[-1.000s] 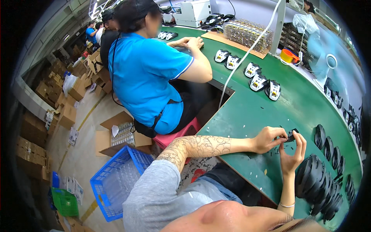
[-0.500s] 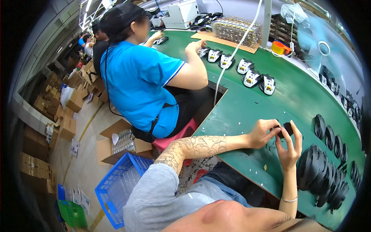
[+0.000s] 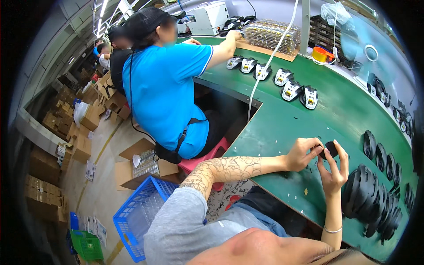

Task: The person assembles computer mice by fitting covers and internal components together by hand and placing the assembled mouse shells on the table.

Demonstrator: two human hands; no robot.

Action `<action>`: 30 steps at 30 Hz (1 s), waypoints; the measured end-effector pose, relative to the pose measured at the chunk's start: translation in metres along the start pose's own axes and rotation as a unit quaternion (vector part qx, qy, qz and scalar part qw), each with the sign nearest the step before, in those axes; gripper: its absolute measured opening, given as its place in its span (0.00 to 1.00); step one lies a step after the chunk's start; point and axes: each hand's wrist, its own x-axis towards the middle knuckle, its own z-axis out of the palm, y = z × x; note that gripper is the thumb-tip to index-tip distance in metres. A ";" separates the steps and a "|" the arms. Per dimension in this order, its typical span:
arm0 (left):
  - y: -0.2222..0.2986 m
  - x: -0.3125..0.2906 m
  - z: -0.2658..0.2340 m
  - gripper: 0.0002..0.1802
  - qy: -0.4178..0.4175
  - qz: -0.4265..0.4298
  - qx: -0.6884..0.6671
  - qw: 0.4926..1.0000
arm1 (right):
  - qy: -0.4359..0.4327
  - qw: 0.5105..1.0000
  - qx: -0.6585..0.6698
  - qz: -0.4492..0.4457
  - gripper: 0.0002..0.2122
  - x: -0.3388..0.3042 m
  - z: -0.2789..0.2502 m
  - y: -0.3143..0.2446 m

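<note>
A small black round part [image 3: 330,149] is held just above the green table [image 3: 282,123], pinched between both of my hands. My left hand [image 3: 302,153] grips its left side with thumb and fingers. My right hand [image 3: 334,170] holds its right side, fingers raised around it. To the right lies a stack of black shell-shaped parts [image 3: 369,198], and single black shells [image 3: 370,144] stand in a row beyond it.
A person in a blue shirt [image 3: 165,95] sits to my left at the same table, with a row of white and black devices [image 3: 282,79] in front. A blue crate [image 3: 137,216], a red stool [image 3: 201,161] and cardboard boxes [image 3: 141,165] stand on the floor.
The view has tilted a little, and my hands have shifted slightly on the small black part; the person in blue has reached further along the table.
</note>
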 end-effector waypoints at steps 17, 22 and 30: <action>-0.029 0.005 -0.002 0.16 -0.103 -0.269 -0.345 0.893 | -0.013 0.999 0.029 0.014 0.15 -0.004 0.004 0.001; -0.037 0.007 -0.003 0.13 -0.124 -0.333 -0.413 0.839 | -0.015 0.999 0.030 0.021 0.15 -0.003 0.002 0.001; -0.044 0.009 -0.006 0.09 -0.148 -0.366 -0.451 0.801 | -0.016 0.999 0.036 0.022 0.15 -0.004 0.000 0.001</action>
